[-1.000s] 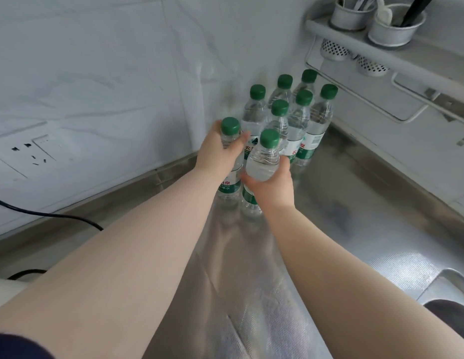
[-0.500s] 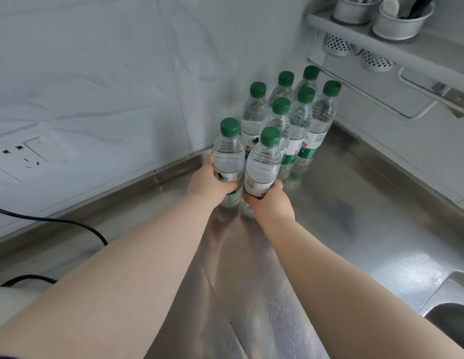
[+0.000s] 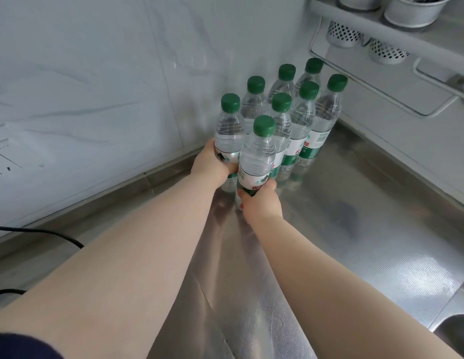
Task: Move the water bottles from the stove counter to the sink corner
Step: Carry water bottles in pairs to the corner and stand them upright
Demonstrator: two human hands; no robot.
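Note:
Several clear water bottles with green caps stand upright, packed together in the corner of the steel counter against the marble wall. My left hand is wrapped around the lower part of the front-left bottle. My right hand grips the base of the nearest bottle. Both held bottles stand upright at the front of the group, touching the others.
A white wall rack with perforated cups and utensil pots hangs above right. The sink's edge shows at the lower right. A black cable runs along the counter at left, below a wall socket.
Both hands slid down from the bottles' shoulders to their lower bodies, and the two held bottles came down to stand against the group.

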